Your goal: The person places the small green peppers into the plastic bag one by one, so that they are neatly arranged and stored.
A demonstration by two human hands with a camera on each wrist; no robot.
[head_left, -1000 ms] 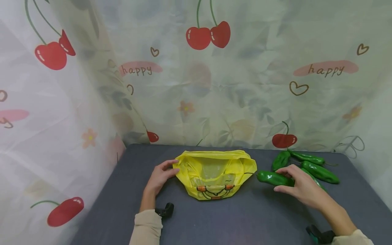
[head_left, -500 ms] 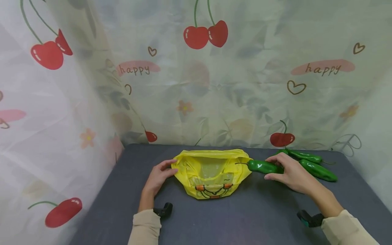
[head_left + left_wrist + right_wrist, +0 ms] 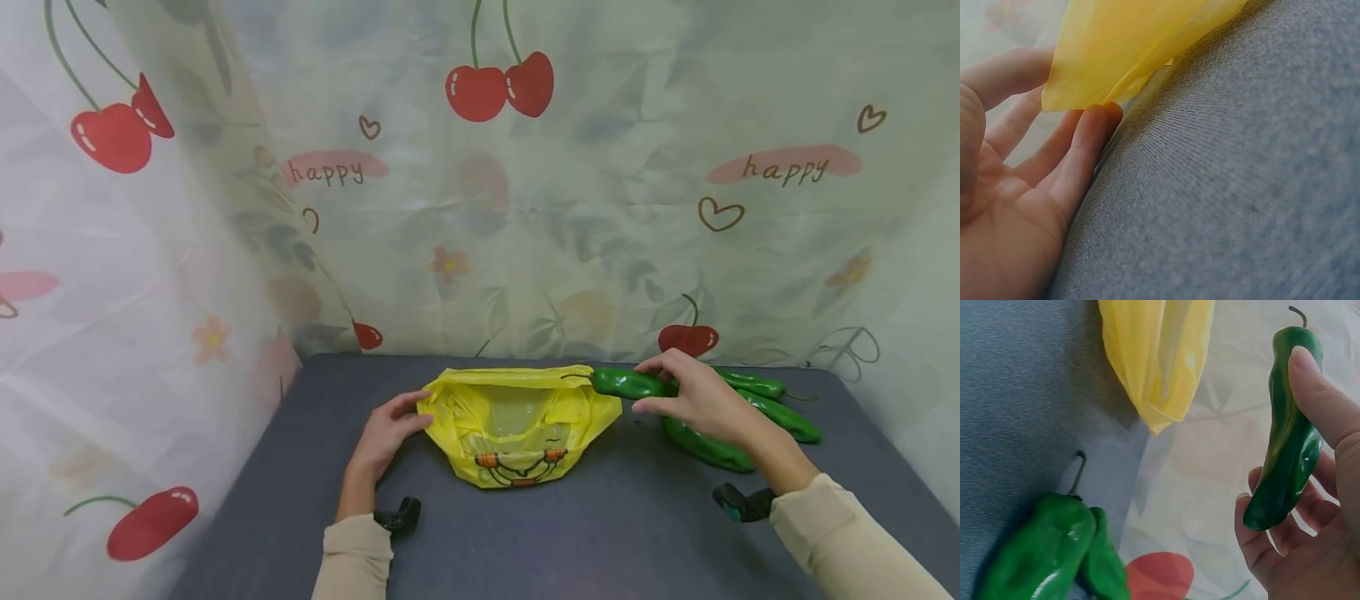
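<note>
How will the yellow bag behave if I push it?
The yellow bag looks thin and creased, so it's probably floppy and may buckle. With no contents visible through its open mouth, it's likely light and could slide on the table.

Pale sheeting (image 3: 570,183) printed with red cherries (image 3: 476,93) hangs behind and left of a grey tabletop (image 3: 555,542).

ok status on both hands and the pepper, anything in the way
Right hand holding green pepper, apart from yellow bag. Left hand touching bag's left edge. Bag open, nothing visible in the way.
</note>
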